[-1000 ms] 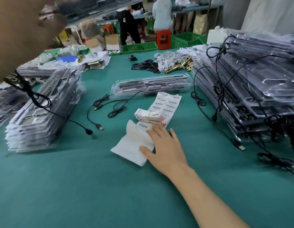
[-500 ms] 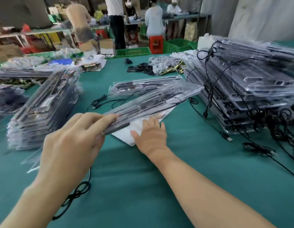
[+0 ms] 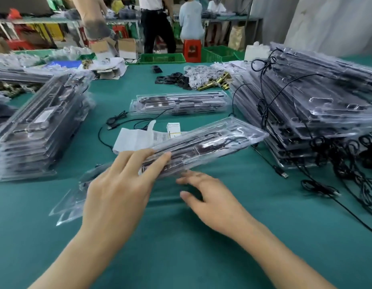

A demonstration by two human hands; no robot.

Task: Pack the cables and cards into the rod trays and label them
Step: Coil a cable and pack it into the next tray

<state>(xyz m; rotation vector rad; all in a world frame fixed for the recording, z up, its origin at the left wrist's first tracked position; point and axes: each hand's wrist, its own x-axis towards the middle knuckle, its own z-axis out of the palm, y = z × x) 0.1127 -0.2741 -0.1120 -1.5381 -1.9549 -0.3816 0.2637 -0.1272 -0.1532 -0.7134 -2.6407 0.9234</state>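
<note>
L hand [image 3: 118, 184], ctr-left of frame, is wrapped over a clear rod tray [image 3: 212, 142]: fingers [image 3: 154, 157] are laid across its top and the thumb is hidden under it. The tray is held slanted, from lower left up toward ctr-right. Dark rods and a black cable are seen through the plastic, and its lower-left end is blurred. R hand [image 3: 210, 197] is seen just below the tray's near edge, fingers loosely spread, nothing held. Whether its fingertips touch the tray can't be told because of motion blur.

Behind the tray, at frame ctr, a white label sheet [image 3: 135, 136] w/ barcodes is laid on the green table [image 3: 181, 247], partly covered by the tray. A small bundle of cards [image 3: 173, 128] is set just beside it. Further up, a second tray [image 3: 179, 103] is laid flat, w/ loose black cables [image 3: 118, 119] trailed to its left.

At left of frame a stack of filled trays [image 3: 41, 126] is piled. At right a taller stack [image 3: 316, 101] is draped w/ more cables. A USB plug [image 3: 283, 174] is laid at that stack's foot. Brass hardware [image 3: 216, 82] and black parts [image 3: 172, 79] are scattered in upper ctr. In the upper bkgd, people are seen at benches, near a red stool [image 3: 192, 50] and green crates [image 3: 162, 58].
</note>
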